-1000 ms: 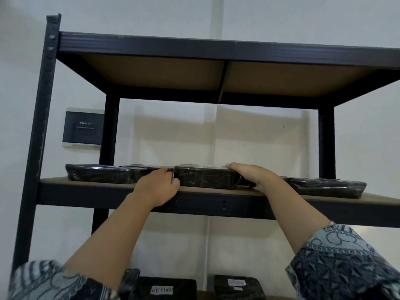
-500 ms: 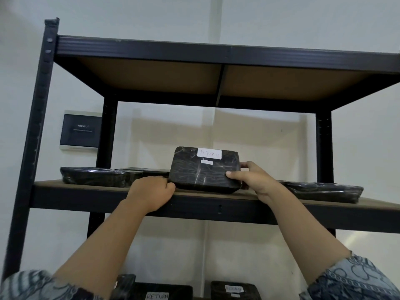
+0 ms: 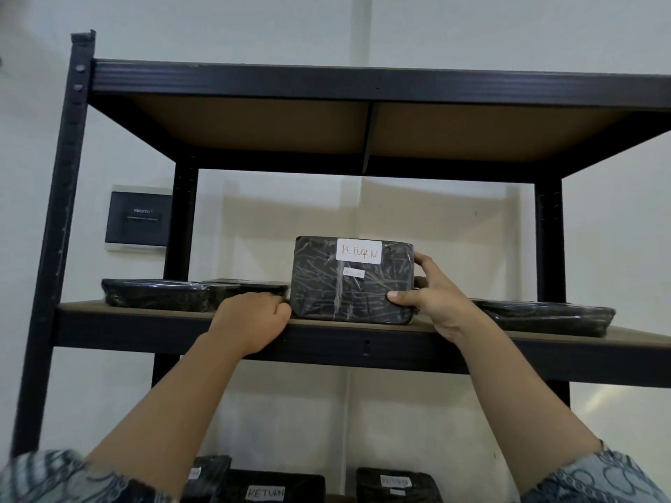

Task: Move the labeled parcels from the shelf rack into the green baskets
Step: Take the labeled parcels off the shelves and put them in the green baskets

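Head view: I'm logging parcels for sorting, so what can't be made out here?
Small label on the tipped-up parcel: too small to read.
Flat parcels beside it: top faces hidden by the low angle.
Left hand: fingertips hidden behind its knuckles, grip unclear.
Lower parcels: cut by the bottom edge.
Green baskets: out of frame.

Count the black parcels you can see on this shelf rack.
7. Middle shelf: left parcel and second parcel lie flat, tipped-up parcel in the right hand, far-right parcel flat. Below: three lower parcels. Others may be hidden.

upright parcel (image 3: pixel 350 285) on shelf (image 3: pixel 145 332), right hand (image 3: pixel 434 301) holding
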The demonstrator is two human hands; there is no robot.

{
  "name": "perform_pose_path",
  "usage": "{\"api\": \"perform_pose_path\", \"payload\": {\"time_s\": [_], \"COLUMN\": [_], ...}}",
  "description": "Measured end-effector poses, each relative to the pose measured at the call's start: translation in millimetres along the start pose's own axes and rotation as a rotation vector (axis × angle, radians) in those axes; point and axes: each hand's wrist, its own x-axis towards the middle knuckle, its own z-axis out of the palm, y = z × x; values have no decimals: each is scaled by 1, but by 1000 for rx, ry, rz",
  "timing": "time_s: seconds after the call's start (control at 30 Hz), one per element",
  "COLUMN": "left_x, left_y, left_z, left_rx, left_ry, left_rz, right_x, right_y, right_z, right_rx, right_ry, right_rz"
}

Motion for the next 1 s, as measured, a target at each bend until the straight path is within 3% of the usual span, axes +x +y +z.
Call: {"api": "perform_pose_path", "payload": {"time_s": [0.37, 0.53, 0.77, 1.0], "left_x": [-5, -7, -31, -95], "left_y": [6, 5, 17, 48], "left_z": [-10, -3, 11, 28], "left_rx": [-67, -120, -159, -144], "left_ry": [-10, 138, 321, 319], "left_rz": [-17, 5, 84, 124], "right_x": [-2, -8, -49, -123], "right_y": [-7, -15, -27, 0], "right_z": [8, 8, 0, -3], "right_rx": [-124, -123, 49, 261], "right_ry": [77, 127, 259, 387], "right_rz": [78, 121, 19, -78]}}
